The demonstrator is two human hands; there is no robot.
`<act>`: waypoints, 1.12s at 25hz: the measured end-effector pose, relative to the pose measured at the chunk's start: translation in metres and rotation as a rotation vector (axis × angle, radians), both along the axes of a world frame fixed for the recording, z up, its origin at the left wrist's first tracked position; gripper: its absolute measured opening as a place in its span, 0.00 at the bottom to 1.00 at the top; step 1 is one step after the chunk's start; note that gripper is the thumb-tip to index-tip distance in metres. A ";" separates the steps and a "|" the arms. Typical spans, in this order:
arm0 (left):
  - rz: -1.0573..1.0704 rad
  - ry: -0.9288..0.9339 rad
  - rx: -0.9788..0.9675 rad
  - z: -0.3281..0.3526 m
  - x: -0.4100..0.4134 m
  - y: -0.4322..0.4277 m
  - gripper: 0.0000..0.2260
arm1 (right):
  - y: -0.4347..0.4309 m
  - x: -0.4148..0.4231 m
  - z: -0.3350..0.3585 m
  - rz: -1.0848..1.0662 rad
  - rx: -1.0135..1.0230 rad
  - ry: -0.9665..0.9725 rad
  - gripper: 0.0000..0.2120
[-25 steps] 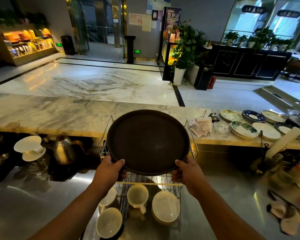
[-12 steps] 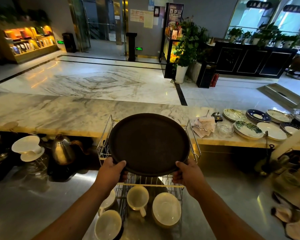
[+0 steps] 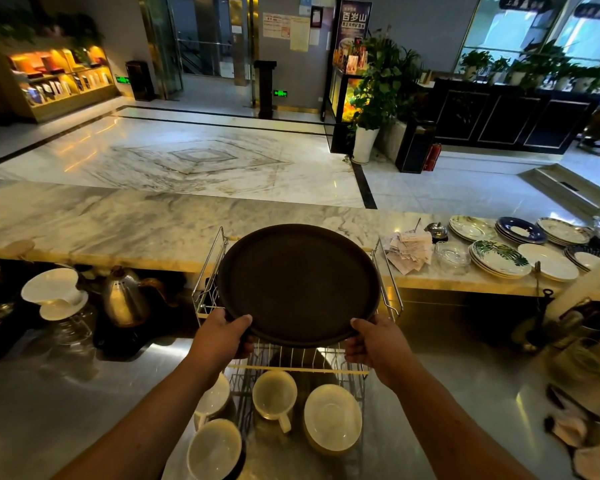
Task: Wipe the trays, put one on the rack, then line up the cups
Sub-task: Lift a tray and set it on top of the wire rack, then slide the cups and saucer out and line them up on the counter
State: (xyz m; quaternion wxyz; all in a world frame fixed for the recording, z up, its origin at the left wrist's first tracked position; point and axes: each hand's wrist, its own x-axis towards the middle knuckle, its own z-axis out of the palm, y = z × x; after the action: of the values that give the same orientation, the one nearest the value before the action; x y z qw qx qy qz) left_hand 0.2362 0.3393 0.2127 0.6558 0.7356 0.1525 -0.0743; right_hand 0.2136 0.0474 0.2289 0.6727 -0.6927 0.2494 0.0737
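A round dark brown tray (image 3: 298,282) is held tilted over the top tier of a wire dish rack (image 3: 390,289). My left hand (image 3: 222,336) grips its near left rim and my right hand (image 3: 374,342) grips its near right rim. On the rack's lower tier, below the tray, sit pale cups: one with a handle (image 3: 274,396) in the middle, one at the front left (image 3: 215,448), another (image 3: 213,400) partly hidden by my left forearm. A pale saucer or bowl (image 3: 333,417) lies to their right.
A steel kettle (image 3: 123,299) and a white dripper (image 3: 54,292) stand left of the rack. Stacked patterned plates (image 3: 499,259) and folded paper (image 3: 411,251) lie on the marble counter (image 3: 118,223) at right. Cloths (image 3: 575,434) and utensils crowd the far right of the steel worktop (image 3: 49,403).
The tray has sunk a little lower toward the rack's top tier, with both hands still on its near rim. The view has shifted slightly.
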 end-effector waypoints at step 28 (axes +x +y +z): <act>-0.048 -0.054 0.342 -0.019 -0.037 0.020 0.17 | 0.012 -0.041 -0.028 -0.008 -0.181 -0.111 0.20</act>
State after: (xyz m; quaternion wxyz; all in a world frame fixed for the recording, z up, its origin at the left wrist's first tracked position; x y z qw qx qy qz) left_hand 0.1988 0.3596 0.1940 0.5229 0.8416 0.1278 -0.0432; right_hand 0.1731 0.0597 0.2013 0.6206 -0.7525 0.2203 0.0098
